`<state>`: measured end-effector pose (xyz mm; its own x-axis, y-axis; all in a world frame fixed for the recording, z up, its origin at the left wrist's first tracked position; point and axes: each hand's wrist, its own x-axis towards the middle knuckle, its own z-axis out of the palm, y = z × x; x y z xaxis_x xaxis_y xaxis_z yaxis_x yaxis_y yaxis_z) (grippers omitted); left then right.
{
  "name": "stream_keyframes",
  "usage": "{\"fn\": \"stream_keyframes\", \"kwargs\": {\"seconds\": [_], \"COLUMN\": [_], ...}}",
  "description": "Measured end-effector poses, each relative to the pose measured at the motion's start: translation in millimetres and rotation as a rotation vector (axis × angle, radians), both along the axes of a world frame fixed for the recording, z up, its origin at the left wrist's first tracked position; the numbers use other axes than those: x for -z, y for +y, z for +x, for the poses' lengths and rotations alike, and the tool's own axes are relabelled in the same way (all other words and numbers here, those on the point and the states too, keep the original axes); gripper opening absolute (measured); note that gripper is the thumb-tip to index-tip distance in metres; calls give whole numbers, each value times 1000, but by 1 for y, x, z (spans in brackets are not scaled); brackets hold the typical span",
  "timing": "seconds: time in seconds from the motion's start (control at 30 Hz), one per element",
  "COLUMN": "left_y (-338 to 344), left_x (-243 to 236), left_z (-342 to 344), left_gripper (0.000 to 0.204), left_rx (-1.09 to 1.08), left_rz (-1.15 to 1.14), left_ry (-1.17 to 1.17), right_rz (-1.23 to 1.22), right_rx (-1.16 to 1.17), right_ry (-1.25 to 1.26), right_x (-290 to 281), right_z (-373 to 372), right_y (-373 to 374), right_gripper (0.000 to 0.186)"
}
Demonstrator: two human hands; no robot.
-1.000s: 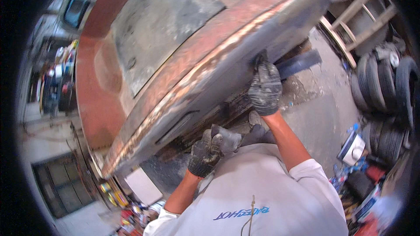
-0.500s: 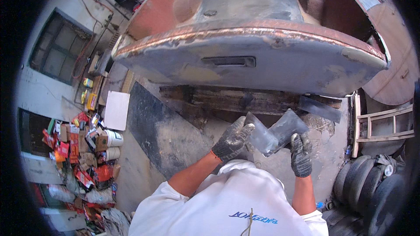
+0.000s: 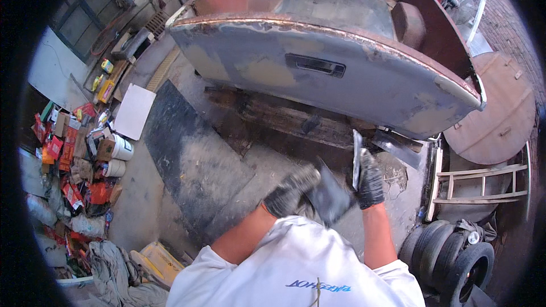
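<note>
A: Where are the hands, taking the pickup tailgate [image 3: 256,71] as the mark?

B: Both are on the wearer's side of it, apart from its face and lower in the view than its recessed handle [image 3: 315,65]. The left hand [image 3: 291,190] is blurred, but its gloved fingers appear closed on the edge of a dark grey plate [image 3: 331,199].

A: And the right hand [image 3: 371,181]?

B: It grasps a thin plate [image 3: 356,159], turned nearly edge-on and nearer the tailgate than the other one — the fingers lie along its back.

A: Two flat pieces, then. How should they be handled well?

B: I'd hold each by its outer edge, thumb against fingers, so the broad faces stay free. The wrists should be loose and the corners kept from knocking — these pieces look thin enough to bend.

A: Any hazard underfoot?

B: Perhaps the black sheet [image 3: 176,148] lying on the floor, in front of the tailgate's left end. I'd plant the feet before leaning toward the panel.
</note>
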<state>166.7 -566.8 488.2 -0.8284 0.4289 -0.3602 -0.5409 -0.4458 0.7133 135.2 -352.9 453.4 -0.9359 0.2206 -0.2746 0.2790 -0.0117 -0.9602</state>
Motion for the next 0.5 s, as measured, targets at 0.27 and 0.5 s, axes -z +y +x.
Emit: {"fn": "stream_keyframes", "kwargs": {"seconds": [0.27, 0.5], "left_y": [-29, -104], "left_x": [-24, -22], "left_z": [32, 17], "left_gripper": [34, 31], "left_rx": [201, -416], "left_rz": [175, 15], "left_ry": [5, 26], "right_rz": [-209, 103], "right_rx": [-463, -417], "right_ry": [116, 335], "right_x": [-42, -37], "right_z": [22, 31], "right_y": [-82, -143], "right_gripper": [31, 26]}}
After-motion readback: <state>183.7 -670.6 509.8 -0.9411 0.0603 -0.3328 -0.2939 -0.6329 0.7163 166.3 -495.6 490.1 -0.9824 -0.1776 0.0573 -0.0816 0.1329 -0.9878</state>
